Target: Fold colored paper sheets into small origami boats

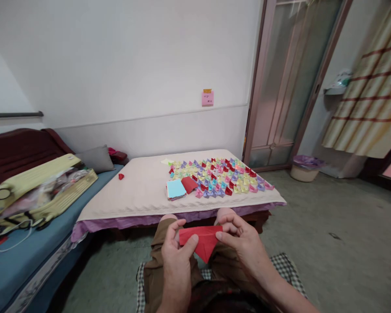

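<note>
Holding a folded red paper [205,237] between both hands, out over the lap. Seen with a near-straight upper edge, tapering to a point below, creased across the near face. Pinched at left end by left hand [178,252]: partly closed, thumb flat on the near face, index finger bent up above the top edge. Pinched at right end by right hand [243,241]: also partly closed, thumb at the upper right corner, other fingers curled beyond. Can't tell exact contact on the far side.

Held near the cloth-covered surface [133,191], not touching it; brown trousers [159,248] and checked cloth [286,271] below.

On the surface: paper stack [176,189], blue on top; loose red sheet [189,184] at its right; further right, rows of small folded pieces [206,193] in red, yellow, purple, pink. Well apart at left, one small red piece [121,176].

Left of surface: blue-covered couch [16,269] carrying an open pale-yellow suitcase [45,174] and grey cushion [97,159]. On the floor at right: bin [303,174] with purple liner.

Taped to the wall [133,65] above: pink note [207,100], handwritten, too small to read.
</note>
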Tool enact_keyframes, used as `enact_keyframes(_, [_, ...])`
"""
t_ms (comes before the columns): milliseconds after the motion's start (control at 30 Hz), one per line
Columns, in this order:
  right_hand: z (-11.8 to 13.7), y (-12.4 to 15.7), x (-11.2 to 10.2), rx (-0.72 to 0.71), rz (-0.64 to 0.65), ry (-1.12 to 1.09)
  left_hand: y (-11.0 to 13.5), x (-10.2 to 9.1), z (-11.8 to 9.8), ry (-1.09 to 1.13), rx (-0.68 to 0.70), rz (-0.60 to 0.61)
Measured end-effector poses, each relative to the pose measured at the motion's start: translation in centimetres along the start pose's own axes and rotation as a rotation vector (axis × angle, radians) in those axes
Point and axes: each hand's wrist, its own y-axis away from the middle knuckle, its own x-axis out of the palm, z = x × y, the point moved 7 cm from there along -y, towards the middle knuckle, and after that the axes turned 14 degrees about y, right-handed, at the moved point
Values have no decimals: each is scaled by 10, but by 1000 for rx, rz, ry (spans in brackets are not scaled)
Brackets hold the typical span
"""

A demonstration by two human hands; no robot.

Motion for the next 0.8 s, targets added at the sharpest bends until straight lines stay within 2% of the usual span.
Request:
enact_keyframes(100, [1, 1, 1, -6, 28, 23, 2, 0, -7, 56, 5, -57])
enact_keyframes(200, [1, 1, 1, -8, 62, 52, 2, 3, -13, 59, 18, -49])
enact_keyframes(400, [13, -2, 11, -53, 272, 228, -4, 5, -15, -110, 15, 94])
enact_keyframes(567, [22, 3, 27, -89, 387, 390, 0, 12, -15, -304, 57, 198])
enact_keyframes(700, [15, 6, 33, 6, 410, 346, 4, 19, -20, -399, 129, 209])
enact_keyframes(800, [13, 6, 31, 19, 385, 304, 4, 19, -20, -328, 103, 176])
